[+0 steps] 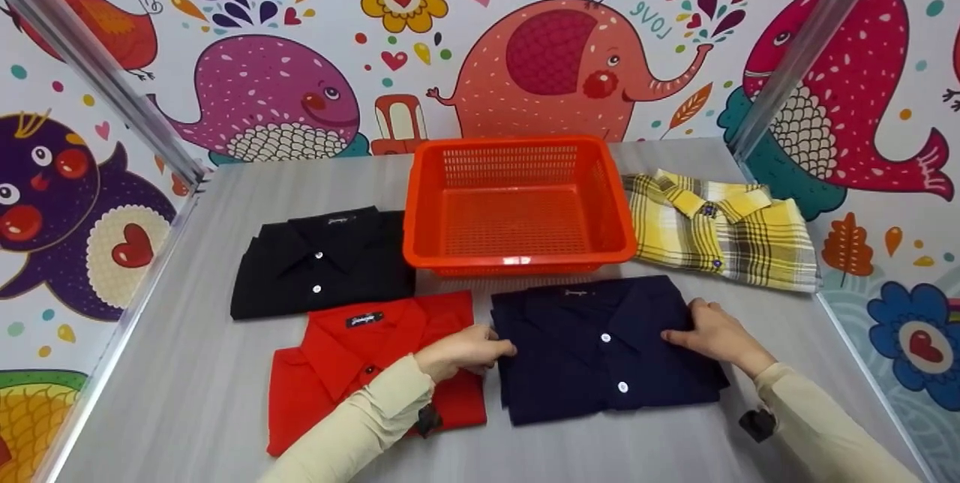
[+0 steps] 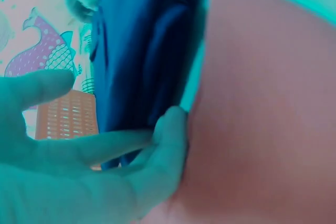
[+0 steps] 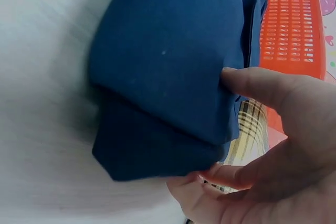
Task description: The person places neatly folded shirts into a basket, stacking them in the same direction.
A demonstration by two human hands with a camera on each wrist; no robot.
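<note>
A folded navy shirt point(image 1: 562, 370) with white buttons lies flat in front of the basket, between my two hands. My left hand point(image 1: 466, 349) is at its left edge, over the red shirt point(image 1: 337, 363). In the left wrist view the fingertips touch the navy cloth point(image 2: 131, 51) at its edge, while the thumb stands apart from it. With the thumb on top and fingers under the edge, my right hand point(image 1: 716, 333) pinches the right side of the navy shirt point(image 3: 168, 66).
An orange-red plastic basket point(image 1: 517, 262) with nothing in it stands at the back middle. A folded black shirt point(image 1: 277, 273) lies to its left, and a yellow plaid shirt point(image 1: 757, 243) to its right. Patterned walls point(image 1: 420, 93) and metal posts point(image 1: 810, 48) bound the table point(image 1: 187, 363).
</note>
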